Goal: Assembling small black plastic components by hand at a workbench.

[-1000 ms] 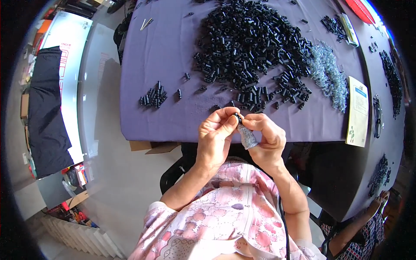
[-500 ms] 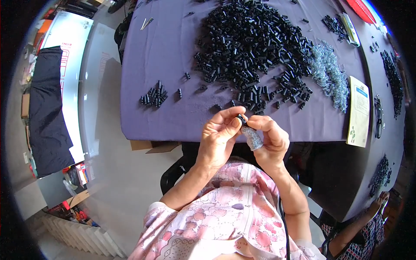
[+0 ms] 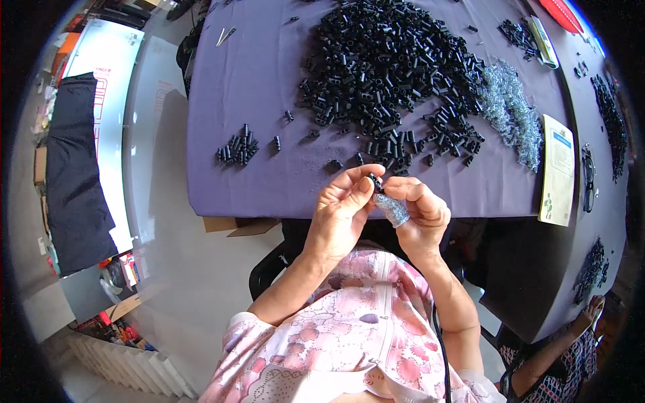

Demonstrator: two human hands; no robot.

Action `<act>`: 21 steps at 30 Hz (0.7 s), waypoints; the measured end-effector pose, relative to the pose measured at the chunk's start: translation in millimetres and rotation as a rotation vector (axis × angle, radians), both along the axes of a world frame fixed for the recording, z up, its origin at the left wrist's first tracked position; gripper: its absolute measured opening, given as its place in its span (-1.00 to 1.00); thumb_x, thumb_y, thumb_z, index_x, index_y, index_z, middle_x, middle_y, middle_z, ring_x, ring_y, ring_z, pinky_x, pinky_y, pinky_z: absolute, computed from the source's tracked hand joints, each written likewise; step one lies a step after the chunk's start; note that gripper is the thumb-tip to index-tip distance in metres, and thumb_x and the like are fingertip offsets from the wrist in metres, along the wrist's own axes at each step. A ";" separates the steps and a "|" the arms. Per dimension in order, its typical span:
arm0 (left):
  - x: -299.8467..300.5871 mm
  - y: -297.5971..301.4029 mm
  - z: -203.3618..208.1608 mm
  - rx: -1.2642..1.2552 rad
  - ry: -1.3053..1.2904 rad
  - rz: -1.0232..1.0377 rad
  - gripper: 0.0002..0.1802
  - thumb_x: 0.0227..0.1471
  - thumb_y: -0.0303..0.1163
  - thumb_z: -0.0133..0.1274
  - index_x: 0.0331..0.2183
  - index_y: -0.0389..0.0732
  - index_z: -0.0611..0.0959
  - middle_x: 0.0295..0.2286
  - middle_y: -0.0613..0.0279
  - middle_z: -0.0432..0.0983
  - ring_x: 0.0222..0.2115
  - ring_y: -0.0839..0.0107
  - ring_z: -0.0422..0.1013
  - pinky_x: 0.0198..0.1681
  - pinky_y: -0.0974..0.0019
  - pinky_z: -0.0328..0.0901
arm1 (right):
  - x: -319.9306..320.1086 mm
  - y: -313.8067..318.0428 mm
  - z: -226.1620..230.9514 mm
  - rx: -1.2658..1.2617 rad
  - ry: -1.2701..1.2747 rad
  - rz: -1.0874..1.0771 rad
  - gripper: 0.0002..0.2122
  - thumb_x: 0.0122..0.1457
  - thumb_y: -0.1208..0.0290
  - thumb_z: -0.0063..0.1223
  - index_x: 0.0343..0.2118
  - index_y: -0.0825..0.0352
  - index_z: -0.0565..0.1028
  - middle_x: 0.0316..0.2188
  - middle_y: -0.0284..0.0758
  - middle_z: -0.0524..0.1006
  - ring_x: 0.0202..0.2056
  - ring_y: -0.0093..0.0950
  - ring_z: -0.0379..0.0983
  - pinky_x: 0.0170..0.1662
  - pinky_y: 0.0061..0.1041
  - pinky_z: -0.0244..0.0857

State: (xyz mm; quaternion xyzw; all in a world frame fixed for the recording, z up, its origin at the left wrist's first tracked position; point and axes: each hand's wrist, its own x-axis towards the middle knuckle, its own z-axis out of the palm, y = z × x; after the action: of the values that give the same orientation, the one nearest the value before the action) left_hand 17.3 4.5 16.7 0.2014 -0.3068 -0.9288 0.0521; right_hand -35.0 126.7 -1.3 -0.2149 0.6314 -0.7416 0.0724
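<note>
Head view: near side of blk pile (image 3: 396, 67), L hand (image 3: 336, 216) holds small blk pc. (image 3: 375, 181) in fingertip pinch; R hand (image 3: 424, 218), fingers narrow, holds grey speckled bundle (image 3: 394, 210). Silvery heap (image 3: 512, 114): rt. of pile.

Right hand (image 3: 424, 216) is edging rightward; silvery bundle (image 3: 392, 210) is tilting further, lower end swinging right; small black piece (image 3: 375, 183) is shifting slightly right.

This looks like a workshop, judging by the heap of black tubes (image 3: 390, 67) on the cloth-covered table (image 3: 255, 80), upper centre, and another person's arm (image 3: 547, 363), lower right.
</note>
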 end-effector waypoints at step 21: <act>-0.4 2.0 -2.6 0.062 0.009 -0.018 -0.78 0.10 -0.35 0.01 -0.21 -0.22 0.59 -0.42 0.34 0.50 -0.44 0.60 0.37 -0.29 0.47 0.31 | 4.3 -4.6 1.9 -0.112 -0.215 -0.007 -0.84 -0.02 0.70 0.13 -0.35 0.43 0.43 -0.39 -0.33 0.47 -0.35 -0.62 0.40 -0.24 -0.65 0.29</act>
State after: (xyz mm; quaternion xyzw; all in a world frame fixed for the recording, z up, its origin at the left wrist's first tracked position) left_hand 16.9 6.5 14.1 0.1961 -0.2795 -0.9391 0.0386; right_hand -30.7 122.1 0.5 -0.1358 0.5782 -0.7947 0.1250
